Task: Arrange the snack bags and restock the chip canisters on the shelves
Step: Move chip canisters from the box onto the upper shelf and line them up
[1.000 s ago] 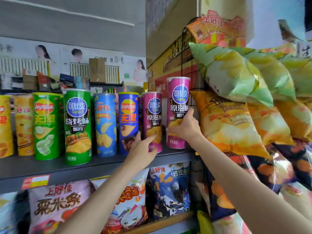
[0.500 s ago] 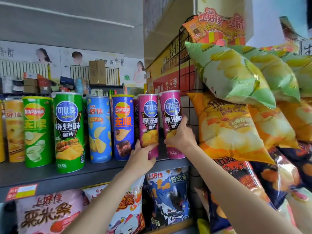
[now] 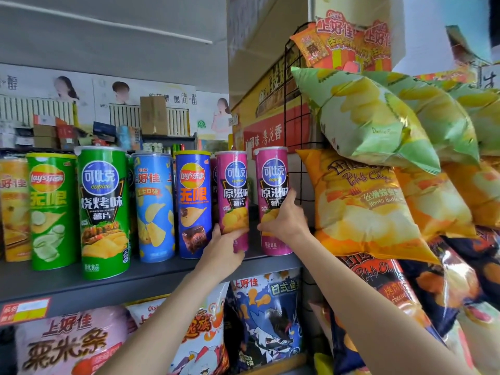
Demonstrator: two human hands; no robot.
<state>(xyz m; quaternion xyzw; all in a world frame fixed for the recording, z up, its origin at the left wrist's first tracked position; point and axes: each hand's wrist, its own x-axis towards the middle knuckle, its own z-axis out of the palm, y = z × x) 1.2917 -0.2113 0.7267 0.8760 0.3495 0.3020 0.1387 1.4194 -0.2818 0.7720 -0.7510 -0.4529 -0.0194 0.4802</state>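
The left hand point(image 3: 226, 249) curls round the base of one pink can point(image 3: 234, 196), and the right hand point(image 3: 284, 220) wraps the lower side of the next pink can point(image 3: 272, 196). Both cans stand upright on the shelf point(image 3: 67, 290), apparently being squared into the row of cans, labels forward.

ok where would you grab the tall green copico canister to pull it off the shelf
Wrap the tall green canister around its middle, coming straight from the front. It stands upright at the shelf edge, ahead of the neighbouring cans close on both sides, so its front and flanks look reachable.
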